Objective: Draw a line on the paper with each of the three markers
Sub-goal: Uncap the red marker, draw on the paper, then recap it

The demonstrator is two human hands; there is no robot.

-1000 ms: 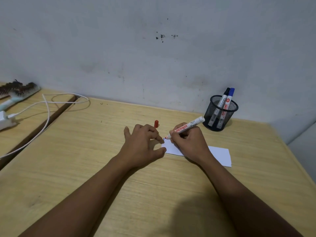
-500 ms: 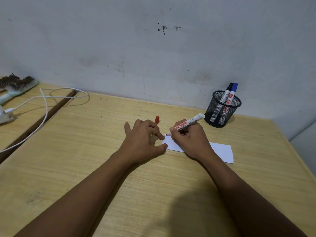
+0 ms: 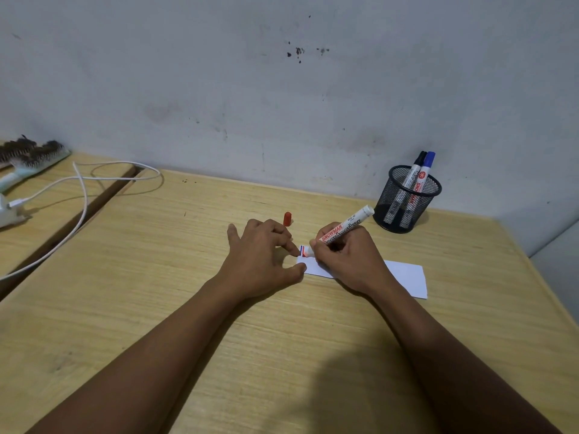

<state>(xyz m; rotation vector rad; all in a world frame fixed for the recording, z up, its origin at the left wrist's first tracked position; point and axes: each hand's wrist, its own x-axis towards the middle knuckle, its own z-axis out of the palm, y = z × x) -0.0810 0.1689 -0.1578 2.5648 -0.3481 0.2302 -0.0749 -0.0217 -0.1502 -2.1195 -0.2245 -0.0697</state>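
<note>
A small white paper (image 3: 404,275) lies on the wooden desk (image 3: 188,277). My right hand (image 3: 347,258) grips an uncapped white marker with red lettering (image 3: 344,228), its tip touching the paper's far left corner beside short blue and red strokes (image 3: 301,250). My left hand (image 3: 260,256) rests flat with fingertips pressing the paper's left edge. The red cap (image 3: 287,219) stands just behind my left hand. A black-capped marker (image 3: 416,169) and a blue-capped marker (image 3: 425,170) stand in the black mesh cup (image 3: 404,202).
The mesh cup sits at the back right near the wall. A white cable (image 3: 83,195) loops over the gap to a second desk on the left, where a brush (image 3: 28,159) and a white charger (image 3: 6,211) lie.
The marker tip has stayed at the paper's left corner, and a red stroke now shows beside the blue one. The camera view shifted slightly. Both hands hold their places.
</note>
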